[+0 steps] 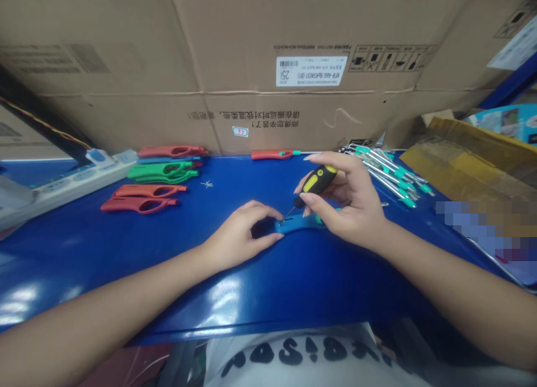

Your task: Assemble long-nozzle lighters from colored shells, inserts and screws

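Note:
My right hand [344, 199] is wrapped round the black and yellow handle of a screwdriver [318, 184]. Its thin shaft slants down to the left, and the tip meets the near end of a blue lighter casing [293, 223] that lies on the table. Thumb and fingers of my left hand [243, 233] pinch that same end of the casing, one on each side. A tiny screw seems to be at the tip, too small to be sure. The casing's right end, with a bit of green, is partly hidden by my right hand.
Red [138, 204], orange and green casings [157, 173] lie at the left beside a white power strip [71, 183]. Small screws [207, 184] sit nearby. A red lighter [272, 154] lies at the back. Metal rods with green parts [390, 171] are piled at the right, near taped packaging [482, 163].

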{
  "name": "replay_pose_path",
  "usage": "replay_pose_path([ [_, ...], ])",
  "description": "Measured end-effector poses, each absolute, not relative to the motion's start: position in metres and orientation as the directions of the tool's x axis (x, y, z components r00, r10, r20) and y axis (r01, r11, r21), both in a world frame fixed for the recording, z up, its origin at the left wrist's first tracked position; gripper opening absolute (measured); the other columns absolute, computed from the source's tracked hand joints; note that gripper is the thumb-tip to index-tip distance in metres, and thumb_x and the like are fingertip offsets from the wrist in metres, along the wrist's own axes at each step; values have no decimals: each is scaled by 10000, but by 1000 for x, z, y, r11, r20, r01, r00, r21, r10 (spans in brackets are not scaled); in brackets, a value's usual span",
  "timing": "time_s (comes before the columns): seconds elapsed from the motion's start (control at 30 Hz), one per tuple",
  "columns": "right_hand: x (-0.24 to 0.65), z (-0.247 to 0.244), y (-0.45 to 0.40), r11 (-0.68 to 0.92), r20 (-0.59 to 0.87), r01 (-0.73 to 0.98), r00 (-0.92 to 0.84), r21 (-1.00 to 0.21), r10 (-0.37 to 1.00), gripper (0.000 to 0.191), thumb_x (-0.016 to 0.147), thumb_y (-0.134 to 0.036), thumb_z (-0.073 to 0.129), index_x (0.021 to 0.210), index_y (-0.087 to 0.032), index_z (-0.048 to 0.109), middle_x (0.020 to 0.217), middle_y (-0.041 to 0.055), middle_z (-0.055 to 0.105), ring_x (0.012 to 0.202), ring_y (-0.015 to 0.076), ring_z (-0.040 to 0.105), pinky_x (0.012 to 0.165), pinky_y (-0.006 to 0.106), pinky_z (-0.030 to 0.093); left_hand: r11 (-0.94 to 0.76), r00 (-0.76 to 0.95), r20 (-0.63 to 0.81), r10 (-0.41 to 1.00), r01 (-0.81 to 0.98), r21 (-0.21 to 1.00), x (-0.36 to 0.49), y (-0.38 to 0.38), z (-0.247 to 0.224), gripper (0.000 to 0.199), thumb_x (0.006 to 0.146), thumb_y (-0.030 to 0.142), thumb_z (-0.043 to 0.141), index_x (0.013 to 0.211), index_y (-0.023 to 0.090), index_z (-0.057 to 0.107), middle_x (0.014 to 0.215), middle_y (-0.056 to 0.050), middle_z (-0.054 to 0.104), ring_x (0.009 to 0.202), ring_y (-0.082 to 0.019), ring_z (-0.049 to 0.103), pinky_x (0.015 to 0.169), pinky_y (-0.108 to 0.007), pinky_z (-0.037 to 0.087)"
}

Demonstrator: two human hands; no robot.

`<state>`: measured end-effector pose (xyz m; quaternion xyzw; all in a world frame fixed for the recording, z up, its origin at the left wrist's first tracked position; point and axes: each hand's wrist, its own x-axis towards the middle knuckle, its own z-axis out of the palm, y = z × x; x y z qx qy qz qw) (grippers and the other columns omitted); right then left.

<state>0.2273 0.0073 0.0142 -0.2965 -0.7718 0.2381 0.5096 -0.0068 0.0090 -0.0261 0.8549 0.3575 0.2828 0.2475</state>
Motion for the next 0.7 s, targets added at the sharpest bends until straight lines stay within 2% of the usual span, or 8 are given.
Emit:
replay_pose_path([
  [0.7,228,13,10,782,706,197,-342,-591,620,504,880,-187,724,1336,-273,525,1235,59,629,855,132,689,726,261,628,-663,605,347,717,435,609,-8,10,-27,196,892,252,727,1077,228,666,1111,-14,733,1085,-195,646,999,-361,499],
])
